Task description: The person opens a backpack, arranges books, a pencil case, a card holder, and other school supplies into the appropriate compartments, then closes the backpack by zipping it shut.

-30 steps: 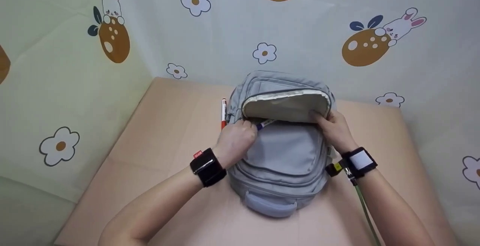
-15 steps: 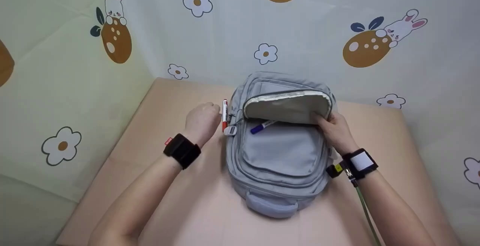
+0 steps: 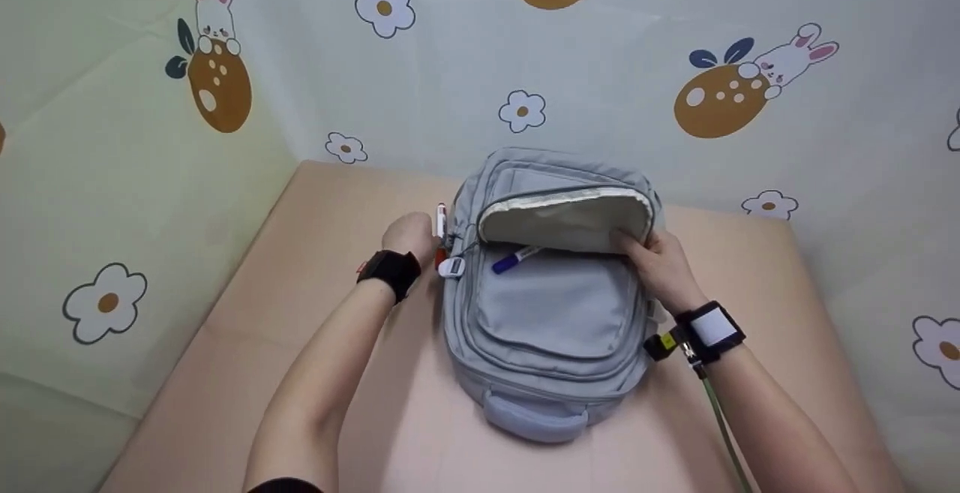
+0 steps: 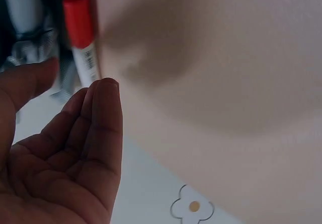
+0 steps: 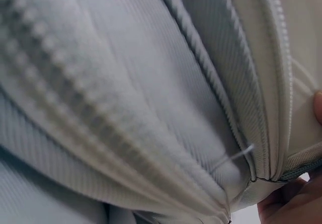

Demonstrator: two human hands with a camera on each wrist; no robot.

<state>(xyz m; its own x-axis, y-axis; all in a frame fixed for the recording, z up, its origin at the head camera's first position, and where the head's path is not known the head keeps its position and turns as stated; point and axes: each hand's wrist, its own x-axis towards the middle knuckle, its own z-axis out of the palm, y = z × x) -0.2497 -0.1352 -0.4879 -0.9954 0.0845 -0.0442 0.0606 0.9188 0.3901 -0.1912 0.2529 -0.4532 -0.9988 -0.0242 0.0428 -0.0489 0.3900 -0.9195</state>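
A grey backpack (image 3: pixel 555 309) lies on the pink surface with its front pocket unzipped. My right hand (image 3: pixel 660 268) pinches the edge of the pocket's pale-lined flap (image 3: pixel 559 226) and keeps it lifted. A marker with a blue cap (image 3: pixel 510 260) lies at the pocket's mouth, its other end hidden under the flap. Beside the backpack's left side is a white marker with a red cap (image 4: pixel 79 20). My left hand (image 3: pixel 409 236) is right next to this marker. In the left wrist view its thumb and fingers stand apart, fingertips close to the marker's white barrel.
A round whitish tag (image 3: pixel 451 268) hangs at the backpack's left side, near the red-capped marker. The backpack's handle (image 3: pixel 536 419) faces me. Patterned cloth (image 3: pixel 420 65) stands behind and to the left. A green cable (image 3: pixel 718 410) runs from my right wristband.
My left hand let go of the blue-capped marker at the pocket, moved left off the backpack, then came close to the red-capped marker. My right hand keeps holding the flap.
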